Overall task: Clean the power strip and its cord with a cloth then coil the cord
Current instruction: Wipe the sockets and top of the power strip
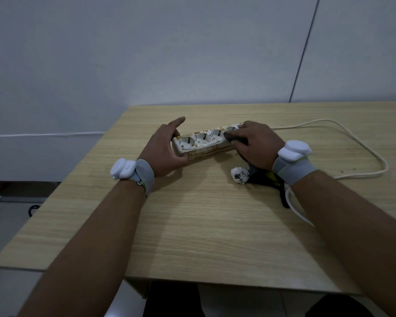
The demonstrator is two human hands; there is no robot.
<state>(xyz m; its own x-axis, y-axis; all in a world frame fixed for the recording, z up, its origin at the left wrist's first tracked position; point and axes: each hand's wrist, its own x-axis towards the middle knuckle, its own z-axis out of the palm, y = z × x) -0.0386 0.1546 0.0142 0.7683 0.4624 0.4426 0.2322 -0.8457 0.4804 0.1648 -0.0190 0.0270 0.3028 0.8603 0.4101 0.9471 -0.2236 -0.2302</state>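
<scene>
A dirty white power strip [201, 143] with brown stains lies on the wooden table [204, 225]. My left hand [165, 152] grips its left end, thumb at the near side and fingers behind. My right hand [256, 145] holds a dark cloth [234, 138] and presses it on the strip's right end. The cloth's tail [263, 177] hangs under my right wrist. The pale cord [352, 143] runs right from the strip, loops round and comes back under my right forearm. Its white plug [239, 176] lies on the table just below my right hand.
The table stands against a pale wall [169, 53]. Its left edge [55, 195] and front edge drop to a light floor. The cord loop takes up the right side of the tabletop.
</scene>
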